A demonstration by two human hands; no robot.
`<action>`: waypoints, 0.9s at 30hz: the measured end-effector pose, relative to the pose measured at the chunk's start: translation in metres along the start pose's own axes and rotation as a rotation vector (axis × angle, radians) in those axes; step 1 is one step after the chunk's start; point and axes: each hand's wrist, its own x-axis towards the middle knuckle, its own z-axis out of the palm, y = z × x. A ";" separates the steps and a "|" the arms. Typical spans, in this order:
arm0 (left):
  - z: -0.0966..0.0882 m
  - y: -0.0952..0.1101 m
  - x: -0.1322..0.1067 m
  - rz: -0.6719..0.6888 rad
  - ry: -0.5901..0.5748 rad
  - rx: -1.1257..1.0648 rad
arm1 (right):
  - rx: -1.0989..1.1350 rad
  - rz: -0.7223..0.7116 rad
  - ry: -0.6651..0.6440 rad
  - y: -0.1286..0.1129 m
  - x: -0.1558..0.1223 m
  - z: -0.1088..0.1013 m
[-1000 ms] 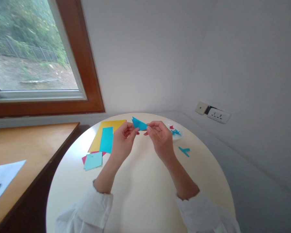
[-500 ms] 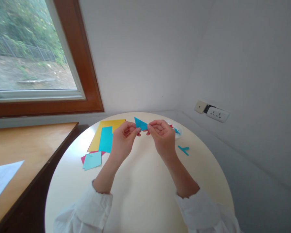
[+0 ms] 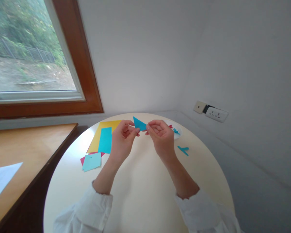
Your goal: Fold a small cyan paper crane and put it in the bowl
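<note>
A small blue piece of folded paper, roughly triangular, is held up above the far part of the round table. Its lower left edge is pinched by my left hand, thumb in front. On its right corner the thumb and fingers of my right hand are closed. One pointed corner of the paper sticks up to the left between the hands. Parts of the paper lie hidden behind my thumbs.
On the round table, left, lie yellow paper, a blue sheet and pale green squares over red paper. At right are a dish with small red and blue pieces and blue strips. A wooden desk stands left.
Both hands keep hold of the blue paper, which has barely moved. The whole view has shifted very slightly.
</note>
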 end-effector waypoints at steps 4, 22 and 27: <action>0.001 0.000 -0.001 0.031 -0.020 -0.019 | 0.014 0.062 -0.010 -0.001 -0.001 0.000; -0.004 0.005 -0.001 -0.138 -0.166 -0.065 | -0.060 -0.025 -0.065 -0.010 -0.004 -0.001; -0.003 0.006 -0.001 -0.080 -0.168 -0.015 | -0.052 -0.017 -0.089 -0.011 -0.005 -0.001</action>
